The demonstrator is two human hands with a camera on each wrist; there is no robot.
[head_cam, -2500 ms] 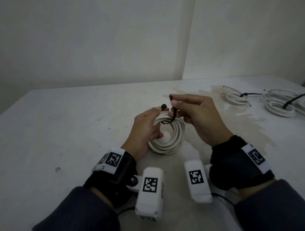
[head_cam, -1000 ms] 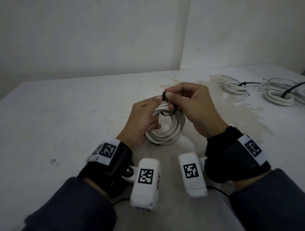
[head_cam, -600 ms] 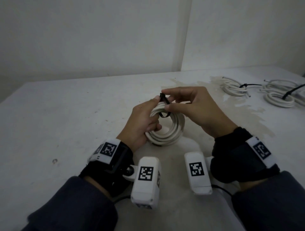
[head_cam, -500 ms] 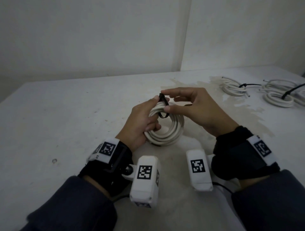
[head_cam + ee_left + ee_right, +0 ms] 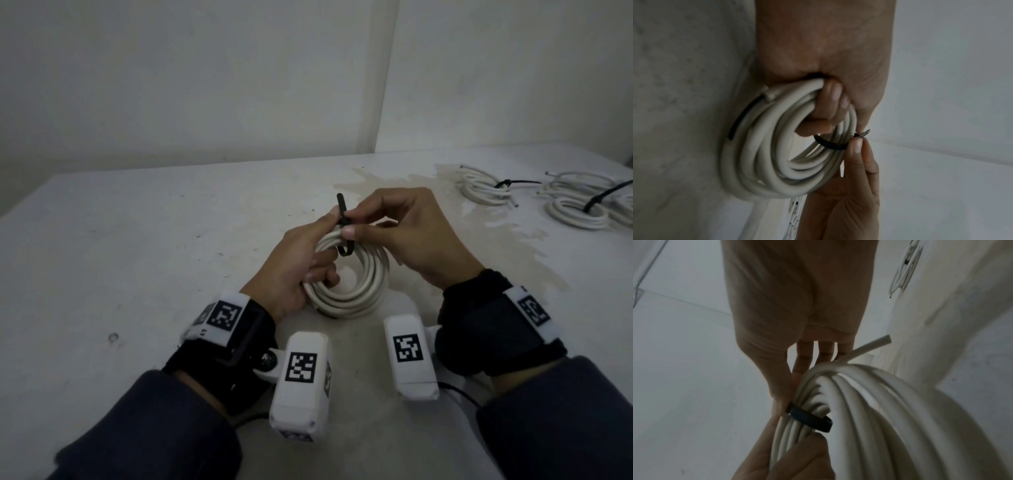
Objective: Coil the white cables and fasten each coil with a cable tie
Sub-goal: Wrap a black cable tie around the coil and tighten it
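Both hands are occupied: your left hand grips the coil, your right hand pinches the cable tie. Uneven pulling could let turns slip out.

The coiled cable is off-white, with a dark stripe along one strand in the left wrist view; the cable tie looped round it is black, its band ribbed in the right wrist view; the tied coils far right are white with black ties; the table is pale grey, speckled and stained tan; the wrist cameras are white with black-and-white square codes; sleeves are dark navy; wrist straps black.
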